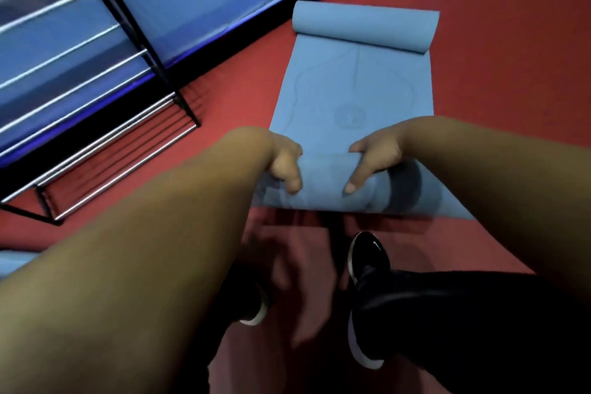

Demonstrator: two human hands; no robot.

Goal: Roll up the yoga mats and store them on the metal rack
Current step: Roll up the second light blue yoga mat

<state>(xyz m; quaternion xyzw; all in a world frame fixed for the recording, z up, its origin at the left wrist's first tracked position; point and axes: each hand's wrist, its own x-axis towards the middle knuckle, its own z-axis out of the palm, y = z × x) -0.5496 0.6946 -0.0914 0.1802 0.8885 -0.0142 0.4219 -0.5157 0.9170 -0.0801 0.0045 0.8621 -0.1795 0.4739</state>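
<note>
A light blue rubber yoga mat lies on the red floor, to the right of the black-framed metal rack with chrome bars and apart from its foot. The mat's end farthest from the person is curled into a loose roll, level with the upper part of the rack, and the flat middle stretch carries faint printed lines. The near end, right of the rack's lowest bars, is wound into a second roll, and both hands are on it. The left hand has its fingers curled down tightly over the top of that roll, gripping it. The right hand, farther from the rack, also holds the roll, with its thumb pointing toward the other hand and its fingers bent down the near face. Two black trainers with white soles stand on the floor nearer the person than the rack's foot.
</note>
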